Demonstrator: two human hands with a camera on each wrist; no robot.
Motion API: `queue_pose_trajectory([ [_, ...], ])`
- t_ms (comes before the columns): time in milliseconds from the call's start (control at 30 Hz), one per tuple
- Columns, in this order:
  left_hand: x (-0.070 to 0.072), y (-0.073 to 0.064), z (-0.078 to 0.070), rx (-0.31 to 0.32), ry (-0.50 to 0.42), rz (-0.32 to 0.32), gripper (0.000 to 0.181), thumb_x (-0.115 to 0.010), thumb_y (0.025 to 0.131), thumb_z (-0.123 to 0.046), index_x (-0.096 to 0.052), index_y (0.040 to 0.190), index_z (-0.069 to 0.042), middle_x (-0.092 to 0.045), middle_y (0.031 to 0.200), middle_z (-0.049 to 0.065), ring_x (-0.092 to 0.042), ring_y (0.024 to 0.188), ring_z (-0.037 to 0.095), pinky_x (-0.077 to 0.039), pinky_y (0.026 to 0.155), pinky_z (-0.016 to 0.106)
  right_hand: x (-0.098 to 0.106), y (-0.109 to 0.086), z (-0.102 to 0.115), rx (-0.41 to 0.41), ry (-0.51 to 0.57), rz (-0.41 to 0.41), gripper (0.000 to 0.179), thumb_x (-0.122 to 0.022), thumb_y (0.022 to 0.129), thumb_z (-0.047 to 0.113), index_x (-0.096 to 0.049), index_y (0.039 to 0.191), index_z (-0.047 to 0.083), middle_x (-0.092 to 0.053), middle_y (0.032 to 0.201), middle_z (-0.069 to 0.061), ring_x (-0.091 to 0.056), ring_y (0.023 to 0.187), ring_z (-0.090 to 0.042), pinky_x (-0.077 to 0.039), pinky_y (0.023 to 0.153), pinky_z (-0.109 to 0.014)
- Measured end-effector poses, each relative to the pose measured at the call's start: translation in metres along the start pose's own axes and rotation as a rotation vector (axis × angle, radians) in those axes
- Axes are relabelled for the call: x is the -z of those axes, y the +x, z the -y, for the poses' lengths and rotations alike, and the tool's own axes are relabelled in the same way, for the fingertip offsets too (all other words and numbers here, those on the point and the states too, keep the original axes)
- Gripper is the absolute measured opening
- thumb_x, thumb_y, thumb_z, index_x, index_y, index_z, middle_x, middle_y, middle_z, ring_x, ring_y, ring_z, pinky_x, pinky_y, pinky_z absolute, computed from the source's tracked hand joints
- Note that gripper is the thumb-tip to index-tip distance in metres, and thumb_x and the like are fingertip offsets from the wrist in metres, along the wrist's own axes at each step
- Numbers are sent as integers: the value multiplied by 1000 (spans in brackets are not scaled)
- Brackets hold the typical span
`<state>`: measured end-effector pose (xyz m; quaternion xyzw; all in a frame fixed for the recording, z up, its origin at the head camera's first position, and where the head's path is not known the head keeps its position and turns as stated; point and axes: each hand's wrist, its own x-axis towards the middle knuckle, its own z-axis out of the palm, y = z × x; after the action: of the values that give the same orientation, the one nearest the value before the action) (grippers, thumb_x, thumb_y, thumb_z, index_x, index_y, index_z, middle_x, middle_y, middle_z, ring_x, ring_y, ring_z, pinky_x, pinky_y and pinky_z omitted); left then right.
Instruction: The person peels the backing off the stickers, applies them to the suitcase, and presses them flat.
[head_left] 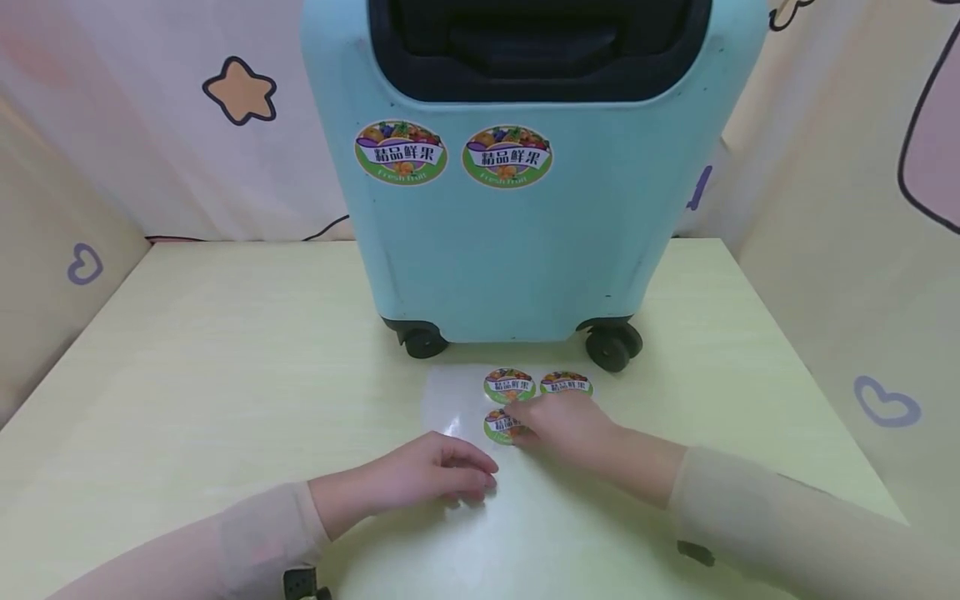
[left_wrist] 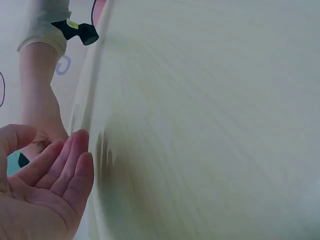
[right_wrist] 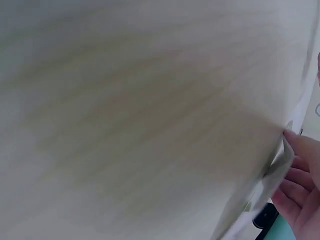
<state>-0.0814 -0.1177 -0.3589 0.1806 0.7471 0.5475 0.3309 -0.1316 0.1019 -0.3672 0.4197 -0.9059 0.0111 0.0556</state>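
Observation:
A pale sheet of oval fruit stickers [head_left: 453, 400] lies on the table before a light-blue suitcase [head_left: 510, 250]. Three printed stickers show on it, the lower one [head_left: 498, 427] partly covered by my right hand [head_left: 573, 425]. Thumb and fingers of that hand pinch the sheet, which bends upward in the right wrist view, where the hand [right_wrist: 302, 185] is at the right edge. Whether a sticker's edge is lifted is hidden. My left hand [head_left: 427, 475] hovers just below and left of the sheet, fingers relaxed and holding nothing; its palm [left_wrist: 45, 200] shows in the left wrist view.
Two matching oval stickers, left [head_left: 401, 153] and right [head_left: 507, 157], are on the suitcase's front. Black wheels [head_left: 611, 346] stand on the pale table [head_left: 225, 358], close behind the sheet. Patterned curtains [head_left: 150, 125] enclose the back and sides.

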Motion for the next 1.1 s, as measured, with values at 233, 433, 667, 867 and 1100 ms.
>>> queue_pose_trajectory([
  [233, -5, 2, 3, 78, -179, -8, 43, -53, 94, -21, -51, 128, 6, -67, 107, 13, -65, 97, 22, -51, 81, 33, 11, 6, -8, -117, 101, -11, 30, -74, 79, 30, -68, 103, 13, -66, 71, 1, -59, 59, -16, -46, 52, -29],
  [433, -15, 14, 10, 89, -491, -203, 46, -49, 97, -20, -41, 132, 8, -62, 114, 21, -64, 100, 24, -52, 80, 31, 22, 8, -9, -176, 308, -6, 38, -76, 77, 29, -70, 109, 9, -71, 92, 0, -63, 74, -15, -48, 65, -28],
  [667, -21, 24, 14, 56, -631, -391, 37, -49, 96, -12, -45, 124, 12, -68, 100, 18, -67, 85, 14, -53, 71, 22, 22, 4, 5, -82, 317, -83, 28, -73, 80, 26, -71, 106, 14, -70, 97, 3, -65, 83, -13, -50, 70, -28],
  [867, -23, 25, 10, 48, -613, -437, 35, -54, 95, -14, -49, 117, 13, -67, 101, 20, -67, 89, 16, -52, 72, 22, 20, 1, 16, -35, 380, -159, 20, -72, 82, 23, -71, 100, 13, -69, 99, 1, -64, 95, -15, -51, 78, -29],
  [1100, -26, 27, 8, 32, -610, -479, 31, -57, 93, -14, -53, 108, 13, -67, 100, 19, -66, 90, 13, -52, 70, 20, 14, 1, 18, -61, 394, -214, 18, -70, 83, 17, -73, 99, 10, -70, 100, -3, -65, 95, -17, -50, 82, -30],
])
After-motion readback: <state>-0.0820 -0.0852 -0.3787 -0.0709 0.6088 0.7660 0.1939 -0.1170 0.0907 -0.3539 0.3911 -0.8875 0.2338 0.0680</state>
